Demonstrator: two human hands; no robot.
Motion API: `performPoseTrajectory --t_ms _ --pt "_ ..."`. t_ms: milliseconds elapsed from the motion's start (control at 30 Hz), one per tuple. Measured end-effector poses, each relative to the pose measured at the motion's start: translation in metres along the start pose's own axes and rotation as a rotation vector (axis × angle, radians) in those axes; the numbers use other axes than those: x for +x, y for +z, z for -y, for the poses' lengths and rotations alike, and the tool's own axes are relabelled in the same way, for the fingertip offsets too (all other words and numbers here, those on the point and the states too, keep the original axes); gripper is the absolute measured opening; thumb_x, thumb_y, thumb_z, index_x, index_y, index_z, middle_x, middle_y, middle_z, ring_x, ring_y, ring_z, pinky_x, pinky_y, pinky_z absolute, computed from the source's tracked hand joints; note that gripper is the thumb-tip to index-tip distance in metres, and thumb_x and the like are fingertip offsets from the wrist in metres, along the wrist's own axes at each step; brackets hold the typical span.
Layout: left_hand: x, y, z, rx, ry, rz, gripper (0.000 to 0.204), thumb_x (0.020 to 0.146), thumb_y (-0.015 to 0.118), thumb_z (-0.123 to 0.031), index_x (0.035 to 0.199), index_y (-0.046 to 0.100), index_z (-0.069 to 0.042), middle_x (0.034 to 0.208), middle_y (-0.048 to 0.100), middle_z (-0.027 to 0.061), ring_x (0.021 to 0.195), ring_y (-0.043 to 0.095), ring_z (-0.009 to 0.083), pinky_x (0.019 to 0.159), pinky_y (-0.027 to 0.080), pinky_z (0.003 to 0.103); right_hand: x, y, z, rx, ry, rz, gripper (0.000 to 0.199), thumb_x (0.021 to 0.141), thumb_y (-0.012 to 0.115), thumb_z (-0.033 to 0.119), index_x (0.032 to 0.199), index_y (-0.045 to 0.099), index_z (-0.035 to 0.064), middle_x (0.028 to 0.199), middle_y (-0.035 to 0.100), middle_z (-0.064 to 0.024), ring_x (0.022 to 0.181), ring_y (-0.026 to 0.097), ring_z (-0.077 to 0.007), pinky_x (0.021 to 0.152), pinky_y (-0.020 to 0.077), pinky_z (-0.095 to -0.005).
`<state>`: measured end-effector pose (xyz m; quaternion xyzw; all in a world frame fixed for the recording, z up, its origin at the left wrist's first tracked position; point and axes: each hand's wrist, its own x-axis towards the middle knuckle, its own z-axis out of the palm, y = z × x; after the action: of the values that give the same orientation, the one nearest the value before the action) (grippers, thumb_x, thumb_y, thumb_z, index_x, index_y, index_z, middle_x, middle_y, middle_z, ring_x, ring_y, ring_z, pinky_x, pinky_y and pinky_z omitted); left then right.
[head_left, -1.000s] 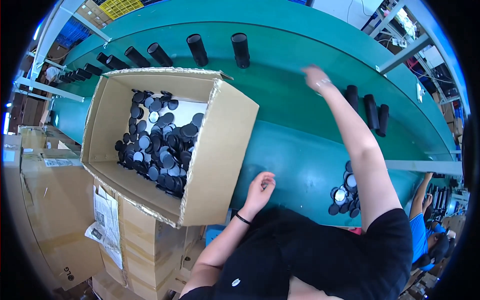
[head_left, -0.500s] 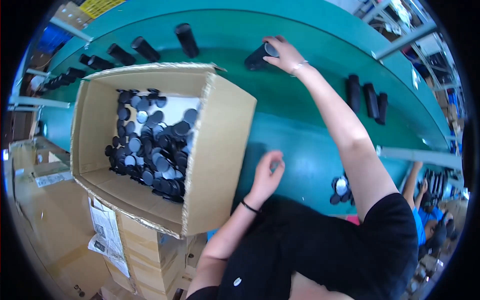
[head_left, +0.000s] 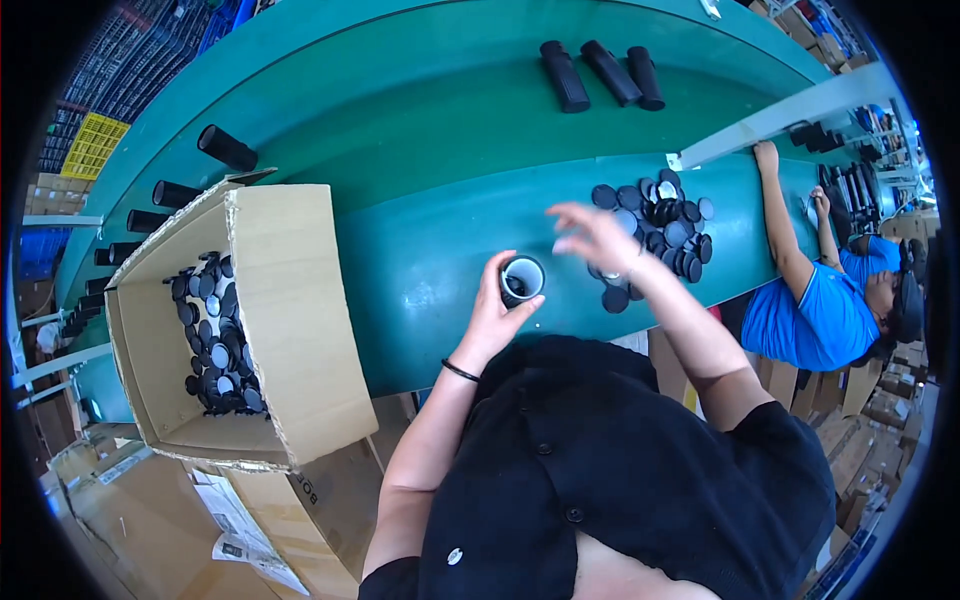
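– near the counter's [head_left: 420,250] front edge, what does the left hand [head_left: 487,315] have?
– its fingers curl around a black open-topped cylinder [head_left: 525,272], pale inside, mouth facing up.
– and the right hand [head_left: 600,240]?
– blurred, its fingers spread and apparently empty, at the left edge of the loose pile of black discs [head_left: 676,234].
– what else?
– three more black cylinders [head_left: 566,80] sit grouped farther back; a cardboard box [head_left: 305,320] holding more discs stands to the left.
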<state>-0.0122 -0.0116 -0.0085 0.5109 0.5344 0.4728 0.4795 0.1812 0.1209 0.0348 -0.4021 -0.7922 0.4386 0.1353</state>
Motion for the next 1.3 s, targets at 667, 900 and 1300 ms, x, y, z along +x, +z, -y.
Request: performPoseTrajectory --t_ms 667,900,1300 --pt "0.006 0.015 -0.029 -0.284 -0.070 0.176 0.063 0.067 0.081 -0.008 0.122 0.051 -0.007 0.111 0.057 0.0048 0.103 0.054 0.0136 0.090 0.045 0.030 -0.034 0.015 -0.008 0.635 -0.150 0.025 0.054 0.071 0.065 -0.007 0.121 0.050 0.0067 0.126 0.050 -0.0117 0.114 0.052 -0.0201 0.093 0.0449 -0.0300" --pt "0.002 0.011 -0.034 -0.311 -0.091 0.204 0.062 0.066 0.081 -0.010 0.121 0.051 -0.007 0.111 0.057 0.0041 0.103 0.054 0.0135 0.090 0.045 0.029 -0.037 0.027 -0.015 1.160 -0.101 0.075 0.058 0.074 0.070 -0.004 0.126 0.047 0.0054 0.132 0.050 -0.0124 0.118 0.051 -0.0182 0.098 0.0426 -0.0297" --pt "0.002 0.018 -0.010 -0.188 -0.006 -0.004 0.066 0.065 0.082 -0.013 0.121 0.049 -0.006 0.112 0.057 0.0072 0.105 0.054 0.0186 0.091 0.045 0.032 -0.038 0.006 0.034 0.403 -0.196 0.069 0.064 0.072 0.073 0.005 0.131 0.050 0.0064 0.123 0.055 -0.0098 0.115 0.052 -0.0217 0.096 0.0438 -0.0326"
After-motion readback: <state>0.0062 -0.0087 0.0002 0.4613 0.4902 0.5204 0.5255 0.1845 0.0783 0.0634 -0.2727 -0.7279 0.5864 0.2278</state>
